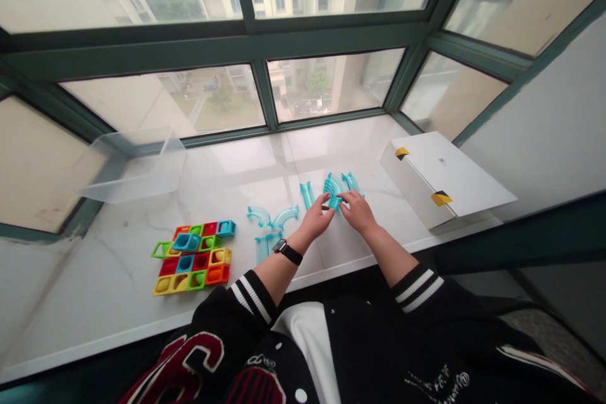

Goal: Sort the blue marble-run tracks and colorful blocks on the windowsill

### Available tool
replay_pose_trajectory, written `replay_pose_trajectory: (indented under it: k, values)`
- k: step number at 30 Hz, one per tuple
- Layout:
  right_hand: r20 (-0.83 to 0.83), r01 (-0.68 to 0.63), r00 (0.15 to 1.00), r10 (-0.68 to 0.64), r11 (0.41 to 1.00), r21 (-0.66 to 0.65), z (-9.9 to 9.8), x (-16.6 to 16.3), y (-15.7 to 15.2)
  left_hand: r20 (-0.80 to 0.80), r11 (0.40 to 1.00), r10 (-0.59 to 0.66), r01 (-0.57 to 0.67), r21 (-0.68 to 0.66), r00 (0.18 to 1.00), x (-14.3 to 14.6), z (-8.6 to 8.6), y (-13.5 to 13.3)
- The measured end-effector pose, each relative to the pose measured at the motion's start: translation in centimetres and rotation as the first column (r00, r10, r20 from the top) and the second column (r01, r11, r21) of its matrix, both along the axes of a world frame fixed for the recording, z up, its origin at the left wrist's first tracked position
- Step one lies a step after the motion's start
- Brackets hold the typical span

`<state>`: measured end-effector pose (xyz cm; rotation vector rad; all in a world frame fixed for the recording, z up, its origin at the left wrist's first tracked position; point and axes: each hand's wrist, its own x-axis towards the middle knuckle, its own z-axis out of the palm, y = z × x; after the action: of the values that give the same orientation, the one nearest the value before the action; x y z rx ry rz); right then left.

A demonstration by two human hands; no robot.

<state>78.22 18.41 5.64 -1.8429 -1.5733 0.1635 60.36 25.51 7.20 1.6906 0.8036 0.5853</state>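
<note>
- Black jacket sleeves with white-striped cuffs fill the bottom of the view; the person sits at the near edge of a white marble windowsill.
- On the left wrist sits a black watch.
- Left hand and right hand meet near the middle of the windowsill, fingertips almost touching each other.
- Both hands pinch a clear blue curved track piece; the left grip is closed on its near end, the right grip is closed on it from the other side.
- Just behind the hands lie more blue track pieces, fanned together, and a short one just to their left.
- Further left, a cluster of curved blue track pieces lies flat beside the left forearm.
- Toward the near left part of the windowsill is a flat grid of coloured blocks in red, yellow, green, orange and blue, edges touching.
- At the far left corner stands a clear plastic tub, against the window frame.
- At the right edge rests a white cardboard box with yellow-and-black tape, well apart from the hands.
- Beyond the glass, buildings and trees show below.
</note>
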Motion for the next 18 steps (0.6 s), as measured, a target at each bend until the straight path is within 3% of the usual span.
replay_pose_trajectory:
  k: [12,18]
  values:
    - [-0.037,0.007,0.999,-0.007,1.0,-0.003,0.3,-0.2,-0.4,0.006,1.0,-0.011,0.011,-0.009,1.0,-0.7,0.1,0.2]
    - [-0.058,0.029,0.998,-0.03,0.999,-0.016,0.0,-0.3,-0.5,0.082,0.998,0.038,-0.034,-0.049,0.996,-4.8,3.0,2.2]
